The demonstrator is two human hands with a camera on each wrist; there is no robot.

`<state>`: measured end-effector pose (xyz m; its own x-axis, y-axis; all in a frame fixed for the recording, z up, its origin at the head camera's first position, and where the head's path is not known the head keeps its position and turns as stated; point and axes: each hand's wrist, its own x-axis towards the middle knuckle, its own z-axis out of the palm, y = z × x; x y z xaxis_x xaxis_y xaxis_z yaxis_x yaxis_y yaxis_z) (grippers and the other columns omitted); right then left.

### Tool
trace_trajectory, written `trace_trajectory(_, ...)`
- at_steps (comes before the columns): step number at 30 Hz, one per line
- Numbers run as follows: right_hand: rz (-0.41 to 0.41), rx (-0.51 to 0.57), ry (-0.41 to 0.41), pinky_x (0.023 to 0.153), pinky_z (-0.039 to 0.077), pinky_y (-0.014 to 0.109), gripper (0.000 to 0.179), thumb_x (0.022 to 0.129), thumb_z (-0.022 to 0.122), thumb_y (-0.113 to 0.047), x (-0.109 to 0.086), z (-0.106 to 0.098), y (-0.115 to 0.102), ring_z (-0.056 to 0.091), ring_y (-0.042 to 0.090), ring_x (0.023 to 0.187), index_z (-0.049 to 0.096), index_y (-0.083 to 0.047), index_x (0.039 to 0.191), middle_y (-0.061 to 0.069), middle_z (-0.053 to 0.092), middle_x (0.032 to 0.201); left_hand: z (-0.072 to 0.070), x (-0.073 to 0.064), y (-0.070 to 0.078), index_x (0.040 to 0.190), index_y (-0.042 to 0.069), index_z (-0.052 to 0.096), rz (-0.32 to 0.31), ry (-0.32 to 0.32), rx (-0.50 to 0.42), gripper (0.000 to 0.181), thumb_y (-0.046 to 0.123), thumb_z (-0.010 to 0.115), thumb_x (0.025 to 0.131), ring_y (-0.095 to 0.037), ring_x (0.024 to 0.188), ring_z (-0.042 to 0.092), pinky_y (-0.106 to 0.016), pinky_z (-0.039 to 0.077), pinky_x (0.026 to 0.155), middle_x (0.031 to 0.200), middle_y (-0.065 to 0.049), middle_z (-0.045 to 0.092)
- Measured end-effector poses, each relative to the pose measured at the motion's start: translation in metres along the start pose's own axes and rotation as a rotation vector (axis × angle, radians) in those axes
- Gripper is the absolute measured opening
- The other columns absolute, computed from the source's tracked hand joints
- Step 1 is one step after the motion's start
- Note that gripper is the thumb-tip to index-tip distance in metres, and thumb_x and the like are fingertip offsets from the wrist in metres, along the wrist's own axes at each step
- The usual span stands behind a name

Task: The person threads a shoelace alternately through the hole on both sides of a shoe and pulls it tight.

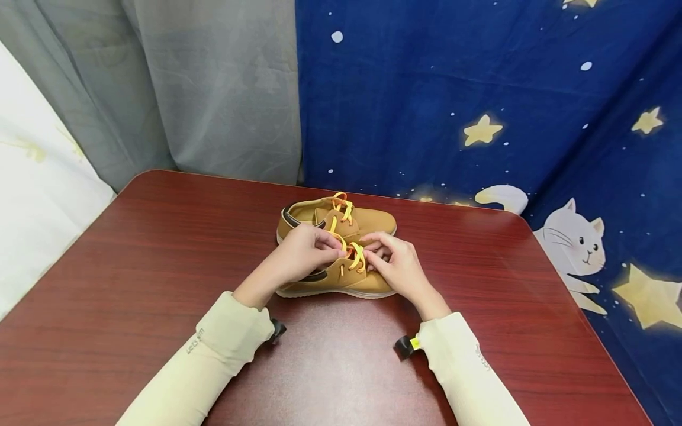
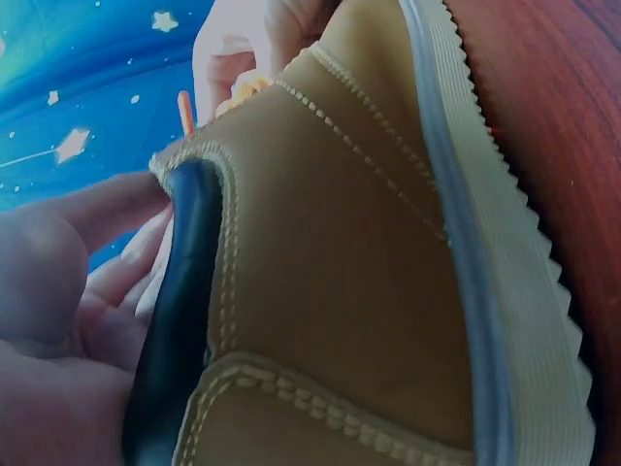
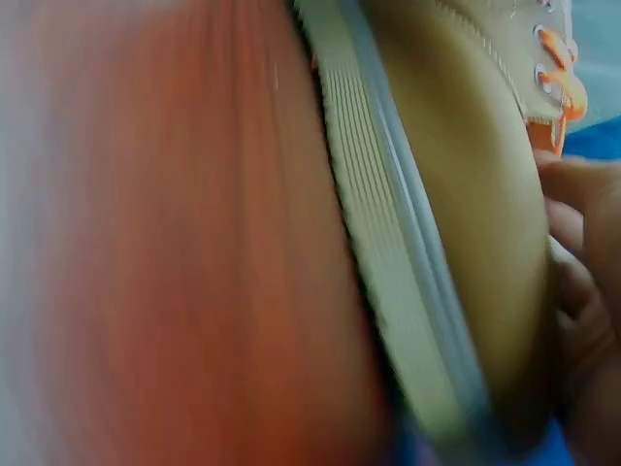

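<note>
Two tan lace-up shoes lie side by side, toes to the right. In the head view, the near shoe (image 1: 325, 288) is between my hands and the far shoe (image 1: 375, 219) sits behind it. My left hand (image 1: 306, 251) reaches over the near shoe's dark-lined collar (image 2: 189, 262), thumb and forefinger pinching the yellow shoelace (image 1: 358, 255) by the tongue. From the toe side, my right hand (image 1: 396, 263) pinches the same lace near its knot. The lace looks orange beside the right fingers (image 3: 572, 184) in the right wrist view. Shoe and hands partly hide both fingertip contacts.
The shoes stand near the back edge of a reddish-brown wooden table (image 1: 133, 284). Behind it hang a grey curtain (image 1: 224, 89) and a blue star-patterned curtain (image 1: 405, 89). Small black devices, one of them a black camera (image 1: 404, 348), sit at both wrists.
</note>
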<state>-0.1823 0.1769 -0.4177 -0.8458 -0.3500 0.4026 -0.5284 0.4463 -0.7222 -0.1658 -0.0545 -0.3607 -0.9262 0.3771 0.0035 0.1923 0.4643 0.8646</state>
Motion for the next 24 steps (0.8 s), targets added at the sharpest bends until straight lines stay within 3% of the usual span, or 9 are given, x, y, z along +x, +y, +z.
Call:
trace_trajectory(5,0.047,-0.128,-0.055,0.067,0.057,0.023,0.019,0.091,0.073,-0.009,0.001,-0.019,-0.025,0.070,0.010,0.073,0.073,-0.011,0.110,0.003,0.077,0.094,-0.005,-0.004,0.001,0.093,0.003,0.076,0.023,-0.054,-0.001,0.015,0.015,0.067,0.096,-0.007,0.062,0.055,-0.022,0.050,0.061,0.069,0.004,0.063)
trace_trajectory(8,0.094,-0.189,-0.068,0.062,0.053,0.023,0.007,0.092,0.074,-0.019,0.000,-0.024,-0.048,0.064,0.009,0.067,0.075,-0.014,0.097,-0.001,0.074,0.082,-0.007,-0.006,0.001,0.093,0.005,0.075,0.030,-0.073,0.007,0.016,0.017,0.066,0.096,-0.007,0.062,0.054,-0.022,0.048,0.059,0.067,0.004,0.059)
trace_trajectory(11,0.172,-0.211,-0.177,0.054,0.048,0.025,0.021,0.095,0.070,-0.034,-0.003,-0.020,-0.069,0.059,0.010,0.056,0.074,-0.017,0.083,-0.001,0.068,0.067,-0.009,-0.007,0.001,0.096,0.005,0.076,0.043,-0.092,0.018,0.015,0.018,0.070,0.093,-0.006,0.063,0.054,-0.021,0.047,0.059,0.073,0.003,0.066)
trace_trajectory(13,0.240,-0.191,-0.282,0.049,0.048,0.027,0.032,0.098,0.065,-0.040,-0.004,-0.014,-0.079,0.060,0.014,0.050,0.074,-0.015,0.080,0.001,0.069,0.064,-0.010,-0.007,0.000,0.098,0.003,0.076,0.053,-0.103,0.028,0.014,0.015,0.072,0.091,-0.005,0.066,0.057,-0.021,0.048,0.061,0.081,0.000,0.073)
trace_trajectory(16,0.329,-0.082,-0.407,0.044,0.051,0.033,0.036,0.102,0.058,-0.036,-0.006,-0.001,-0.085,0.064,0.025,0.048,0.073,-0.008,0.087,0.005,0.070,0.065,-0.012,-0.009,0.000,0.102,0.000,0.075,0.070,-0.128,0.026,0.016,0.009,0.072,0.090,-0.007,0.075,0.066,-0.021,0.052,0.067,0.091,-0.008,0.077)
trace_trajectory(20,0.390,0.063,-0.434,0.042,0.051,0.041,0.031,0.104,0.053,-0.023,-0.008,0.009,-0.084,0.066,0.036,0.052,0.073,0.000,0.095,0.006,0.071,0.067,-0.012,-0.011,0.002,0.103,-0.001,0.075,0.098,-0.132,0.069,0.015,0.006,0.073,0.089,-0.011,0.083,0.073,-0.022,0.056,0.073,0.093,-0.011,0.079)
trace_trajectory(24,0.412,0.096,-0.431,0.042,0.050,0.038,0.032,0.103,0.051,-0.019,-0.010,0.011,-0.085,0.065,0.036,0.051,0.073,0.002,0.093,0.008,0.071,0.065,-0.011,-0.016,0.007,0.091,0.007,0.079,0.125,-0.072,0.235,0.006,0.011,0.077,0.087,-0.007,0.075,0.070,-0.023,0.054,0.069,0.082,-0.002,0.078)
